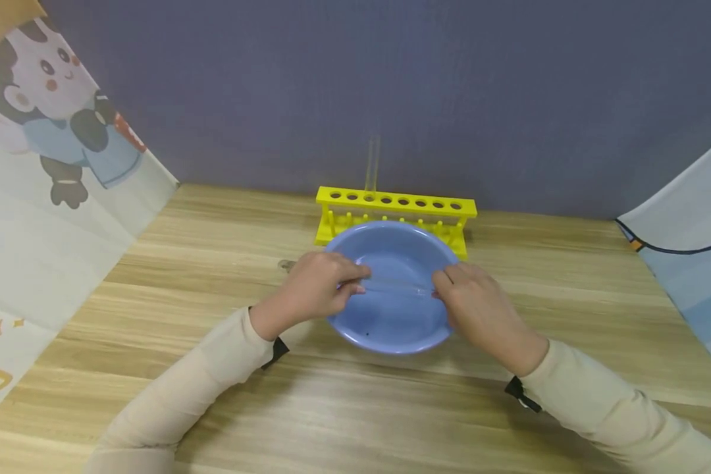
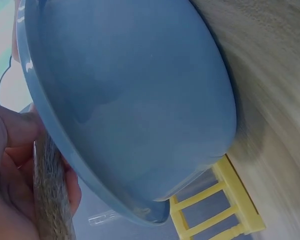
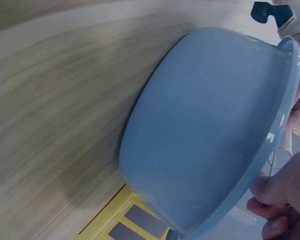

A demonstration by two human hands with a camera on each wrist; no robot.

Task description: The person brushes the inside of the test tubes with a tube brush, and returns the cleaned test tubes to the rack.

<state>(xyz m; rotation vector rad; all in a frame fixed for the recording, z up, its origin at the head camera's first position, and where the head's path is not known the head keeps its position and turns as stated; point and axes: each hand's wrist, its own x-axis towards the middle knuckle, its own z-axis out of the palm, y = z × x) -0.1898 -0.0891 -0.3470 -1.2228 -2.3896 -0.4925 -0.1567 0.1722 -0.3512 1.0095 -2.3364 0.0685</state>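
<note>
Over the blue basin (image 1: 391,348), my left hand (image 1: 322,284) grips a clear test tube (image 1: 394,288) lying nearly level. Bristles of a test tube brush (image 2: 52,192) show inside the tube in the left wrist view, and the tube's rounded end sticks out left of that hand. Close to the tube's right end, my right hand (image 1: 478,309) pinches with curled fingers, apparently on the brush's wire handle. Twisted wire is visible between the hands in the right wrist view; the exact grip point is hidden by the fingers.
Behind the basin stands a yellow test tube rack (image 1: 405,201) with a row of holes and pegs. One clear tube (image 1: 372,164) stands upright in it. A wood-grain table (image 1: 355,408) lies beneath, with a dark blue wall (image 1: 421,85) at the back.
</note>
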